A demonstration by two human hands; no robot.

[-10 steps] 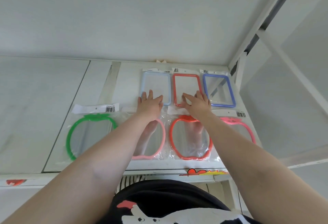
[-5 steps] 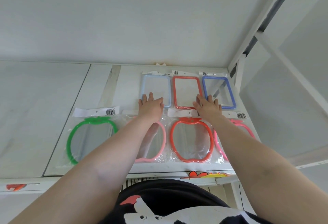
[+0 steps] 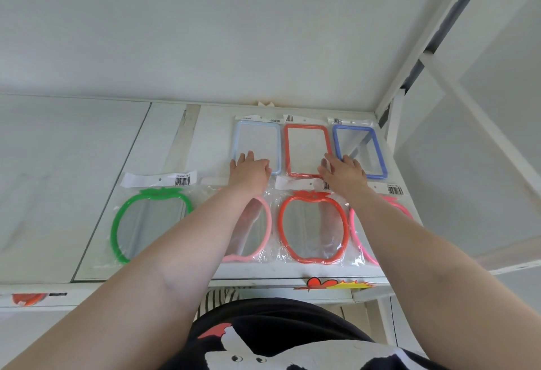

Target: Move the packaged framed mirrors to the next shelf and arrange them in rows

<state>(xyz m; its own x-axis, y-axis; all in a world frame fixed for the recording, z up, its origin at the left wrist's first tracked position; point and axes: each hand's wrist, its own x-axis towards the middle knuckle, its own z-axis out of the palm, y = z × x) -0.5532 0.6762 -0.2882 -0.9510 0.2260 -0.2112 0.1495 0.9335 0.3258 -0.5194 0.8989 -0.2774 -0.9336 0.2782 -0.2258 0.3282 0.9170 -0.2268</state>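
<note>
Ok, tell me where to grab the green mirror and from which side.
Take the green mirror by its near-left rim, coming in from the shelf's front edge with the left hand. It lies flat in its bag, its left side is free, the pink mirror crowds its right, and the header card is flimsy.

On the white header card (image 3: 156, 179) of the green-framed mirror pack, at the shelf's front left, I can make out "ITEM NO." above a barcode, though the number after it is too small to read. The other packs' cards show barcodes only, with no legible print that I can read.
</note>
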